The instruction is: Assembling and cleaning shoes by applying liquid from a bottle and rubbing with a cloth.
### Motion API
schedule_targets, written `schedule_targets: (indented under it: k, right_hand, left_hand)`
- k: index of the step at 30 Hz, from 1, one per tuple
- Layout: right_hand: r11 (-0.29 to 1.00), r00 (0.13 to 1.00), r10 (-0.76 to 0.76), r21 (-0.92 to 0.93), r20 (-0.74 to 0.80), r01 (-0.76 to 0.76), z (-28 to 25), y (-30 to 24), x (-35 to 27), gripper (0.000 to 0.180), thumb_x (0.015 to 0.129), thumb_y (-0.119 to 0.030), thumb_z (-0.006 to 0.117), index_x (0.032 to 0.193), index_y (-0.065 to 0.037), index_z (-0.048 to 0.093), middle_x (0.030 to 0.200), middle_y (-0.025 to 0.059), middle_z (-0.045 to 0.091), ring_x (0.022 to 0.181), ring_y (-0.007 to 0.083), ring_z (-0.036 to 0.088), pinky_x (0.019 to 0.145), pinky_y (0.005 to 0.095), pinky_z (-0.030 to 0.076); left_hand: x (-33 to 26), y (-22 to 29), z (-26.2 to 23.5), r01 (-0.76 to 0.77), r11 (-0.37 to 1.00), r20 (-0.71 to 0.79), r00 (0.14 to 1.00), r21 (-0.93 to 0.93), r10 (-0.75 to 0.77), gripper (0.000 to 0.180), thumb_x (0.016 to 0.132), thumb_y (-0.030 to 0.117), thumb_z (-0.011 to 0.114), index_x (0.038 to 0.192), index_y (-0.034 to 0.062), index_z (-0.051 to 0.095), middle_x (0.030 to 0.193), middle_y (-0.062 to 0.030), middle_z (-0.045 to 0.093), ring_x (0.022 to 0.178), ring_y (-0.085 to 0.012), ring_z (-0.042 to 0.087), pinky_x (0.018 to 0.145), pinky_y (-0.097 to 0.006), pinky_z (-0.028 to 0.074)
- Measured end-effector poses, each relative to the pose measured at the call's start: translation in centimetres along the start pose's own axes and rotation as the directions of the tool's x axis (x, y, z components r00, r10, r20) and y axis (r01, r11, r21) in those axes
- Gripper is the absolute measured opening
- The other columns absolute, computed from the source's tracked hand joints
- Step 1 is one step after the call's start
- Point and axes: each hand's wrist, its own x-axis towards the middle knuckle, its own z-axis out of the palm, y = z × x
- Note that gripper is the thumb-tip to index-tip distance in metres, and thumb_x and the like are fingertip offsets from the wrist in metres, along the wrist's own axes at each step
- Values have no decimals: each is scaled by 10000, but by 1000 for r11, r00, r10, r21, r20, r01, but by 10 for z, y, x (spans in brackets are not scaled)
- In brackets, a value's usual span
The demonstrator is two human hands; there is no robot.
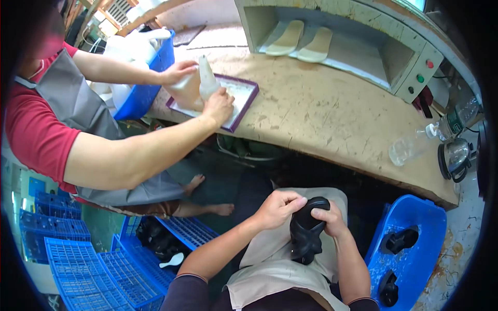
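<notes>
Over the beige apron (264,241) on my lap I hold a black sandal (306,236) with a broad crossed upper, its sole end up. My left hand (280,208) is closed, thumb and forefinger pinching at the sandal's upper left edge. Wrapped round the right side of that same end is my right hand (334,220), its thumb pressed on the black surface. Whatever the left fingertips grip besides the sandal's edge is too small to make out.
To my right, a blue tub (407,259) holds two black sandals. Blue crates (104,269) stand at my left, one with black footwear. A co-worker (98,135) handles a white shoe last (206,78) above a purple-rimmed tray (244,111). Pale soles (315,45) lie in a heater box (363,31).
</notes>
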Motion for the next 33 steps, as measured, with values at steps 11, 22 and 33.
schedule_targets:
  k: [11,22,33]
  right_hand:
    - [998,999,-24,-60,33,26,5,-13,10,288,886,-186,684,1062,38,731,939,60,735,808,143,626,774,257,492]
    - [997,1000,1,-73,-20,-2,12,-1,21,281,918,-212,678,1033,37,738,922,54,724,803,135,623,768,242,488]
    - [988,999,36,-152,30,-31,2,22,47,275,934,-265,689,882,5,703,795,26,667,695,113,554,667,241,448]
  left_hand:
    - [-3,-8,38,-199,933,-483,875,-299,31,204,1024,150,622,926,5,727,808,12,630,723,-77,494,681,-210,403]
    - [12,-31,-2,120,967,-164,974,-224,-159,254,1036,204,620,992,-13,747,833,3,651,734,-67,521,698,-205,431]
    - [40,-31,-10,128,969,-230,957,-209,-176,289,1013,221,663,853,-8,739,749,0,633,677,-60,510,637,-201,422]
